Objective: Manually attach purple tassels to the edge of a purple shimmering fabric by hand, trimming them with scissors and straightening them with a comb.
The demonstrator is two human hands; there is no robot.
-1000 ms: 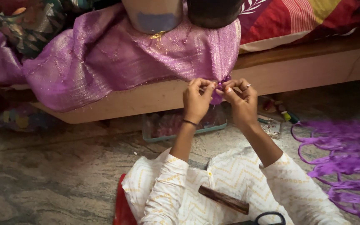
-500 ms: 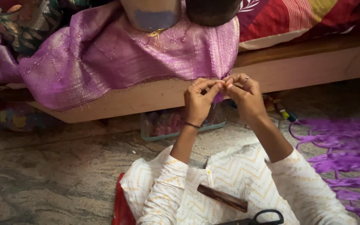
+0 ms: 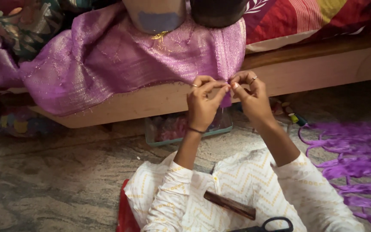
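A shimmering purple cloth (image 3: pixel 121 60) hangs over the edge of a wooden bed frame (image 3: pixel 323 71). Both hands meet at its lower right corner, where a small purple tassel (image 3: pixel 226 99) dangles. My left hand (image 3: pixel 202 105), with a dark band on the wrist, pinches the cloth's edge between thumb and fingers. My right hand (image 3: pixel 250 99), wearing a ring, pinches the same corner from the right. The fingertips nearly touch each other. On my lap lie a brown comb (image 3: pixel 230 205) and black-handled scissors (image 3: pixel 271 225).
A bundle of purple threads (image 3: pixel 353 159) spreads over the floor at right. A clear plastic box (image 3: pixel 172 129) sits under the bed, small thread spools (image 3: pixel 290 114) beside it. Two pots (image 3: pixel 155 15) weigh the cloth down. A red cushion (image 3: pixel 125 215) lies beneath me.
Both hands have risen slightly along the cloth's corner and the fingertips have drawn closer together at the edge. The tassel now hangs below them.
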